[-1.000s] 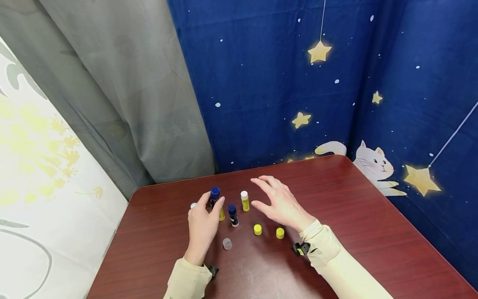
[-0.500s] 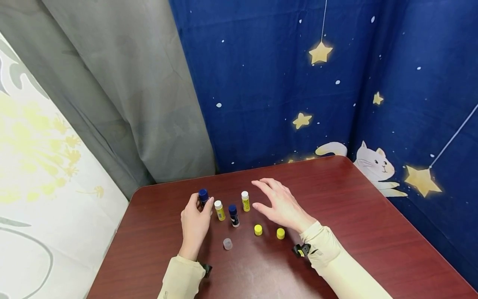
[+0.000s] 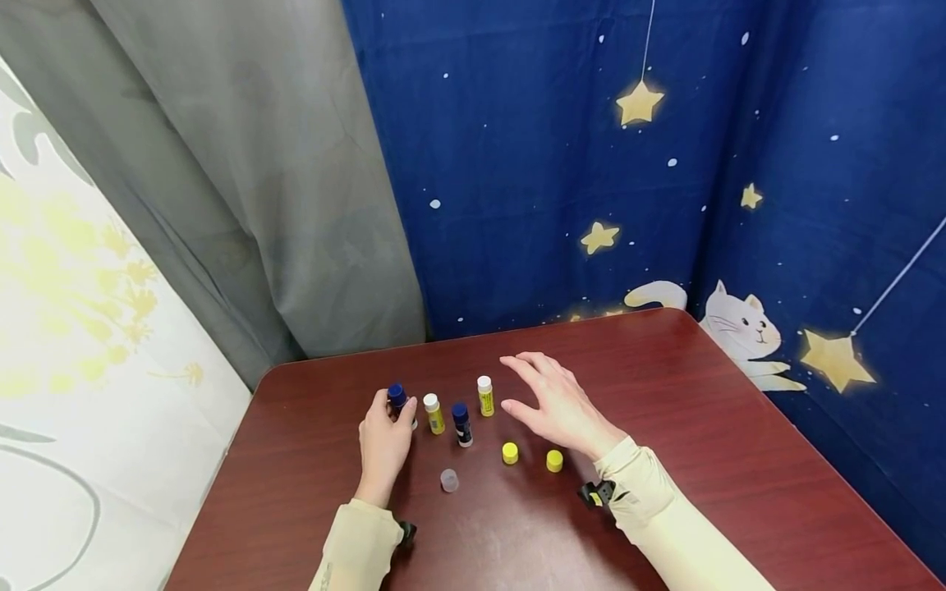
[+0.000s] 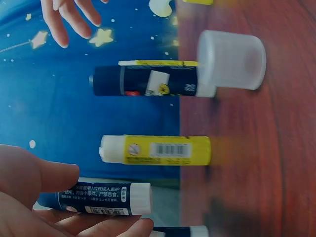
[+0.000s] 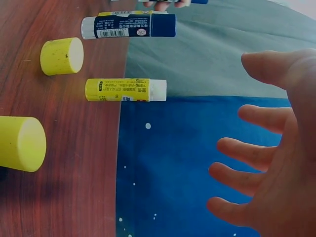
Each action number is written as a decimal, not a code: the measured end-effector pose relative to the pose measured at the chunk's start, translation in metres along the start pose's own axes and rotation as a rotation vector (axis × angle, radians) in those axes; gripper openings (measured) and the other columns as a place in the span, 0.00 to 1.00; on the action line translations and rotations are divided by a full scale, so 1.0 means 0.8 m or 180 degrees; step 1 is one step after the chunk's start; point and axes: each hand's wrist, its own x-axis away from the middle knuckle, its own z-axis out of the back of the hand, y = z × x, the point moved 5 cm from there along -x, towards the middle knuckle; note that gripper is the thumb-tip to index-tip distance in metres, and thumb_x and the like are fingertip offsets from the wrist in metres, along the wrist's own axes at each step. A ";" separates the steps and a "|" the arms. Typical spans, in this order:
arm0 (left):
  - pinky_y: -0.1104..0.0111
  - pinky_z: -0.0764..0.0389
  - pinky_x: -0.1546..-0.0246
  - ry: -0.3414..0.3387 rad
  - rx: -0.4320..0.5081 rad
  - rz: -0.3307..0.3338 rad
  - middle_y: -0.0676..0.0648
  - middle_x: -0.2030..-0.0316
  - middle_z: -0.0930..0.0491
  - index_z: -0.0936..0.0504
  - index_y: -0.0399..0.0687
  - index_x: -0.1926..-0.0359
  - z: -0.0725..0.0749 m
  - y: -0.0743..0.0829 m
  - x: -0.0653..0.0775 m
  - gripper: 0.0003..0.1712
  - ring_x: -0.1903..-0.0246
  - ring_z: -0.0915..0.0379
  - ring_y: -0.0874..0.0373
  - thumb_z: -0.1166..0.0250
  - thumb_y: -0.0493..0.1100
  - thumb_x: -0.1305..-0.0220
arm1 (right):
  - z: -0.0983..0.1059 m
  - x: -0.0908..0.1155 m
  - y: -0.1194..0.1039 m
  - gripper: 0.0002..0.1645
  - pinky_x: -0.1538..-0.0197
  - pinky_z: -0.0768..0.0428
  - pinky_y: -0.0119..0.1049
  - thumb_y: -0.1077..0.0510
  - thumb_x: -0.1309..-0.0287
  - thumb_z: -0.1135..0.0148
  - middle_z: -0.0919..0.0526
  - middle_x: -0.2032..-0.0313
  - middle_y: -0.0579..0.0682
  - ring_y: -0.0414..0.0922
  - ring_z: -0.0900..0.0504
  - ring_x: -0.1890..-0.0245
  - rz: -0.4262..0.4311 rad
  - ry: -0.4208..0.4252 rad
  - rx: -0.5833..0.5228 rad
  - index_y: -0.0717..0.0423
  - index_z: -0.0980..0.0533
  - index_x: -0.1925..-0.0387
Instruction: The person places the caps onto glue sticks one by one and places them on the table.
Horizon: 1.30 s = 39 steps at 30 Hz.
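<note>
My left hand (image 3: 386, 443) grips a navy glue stick (image 4: 106, 198) between thumb and fingers, its white end pointing at the table in the left wrist view. Just right of it a yellow glue stick (image 3: 434, 417) with a white top stands upright. A second navy glue stick (image 3: 462, 427) and a second yellow one (image 5: 118, 90) stand further right. Part of another dark blue stick (image 4: 185, 231) shows behind the left fingers, mostly hidden. My right hand (image 3: 565, 410) hovers beside the right yellow stick, fingers spread and holding nothing.
Two yellow caps (image 3: 510, 453) and a translucent cap (image 3: 449, 481) sit on the reddish-brown table (image 3: 517, 533), nearer the front than the sticks. Grey and blue curtains (image 3: 532, 164) hang behind the table's far edge.
The left hand has carried the navy glue stick leftward and lowered it, uncovering the yellow stick it partly hid. My right hand has hardly moved.
</note>
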 end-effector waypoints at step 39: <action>0.44 0.23 0.56 -0.0313 -0.0152 0.0148 0.40 0.57 0.15 0.22 0.45 0.52 -0.043 -0.030 0.009 0.14 0.56 0.19 0.38 0.32 0.46 0.34 | -0.012 0.003 0.009 0.39 0.38 0.33 0.60 0.42 0.39 0.32 0.29 0.36 0.49 0.51 0.30 0.37 -0.0207 -0.0250 -0.0001 0.41 0.32 0.29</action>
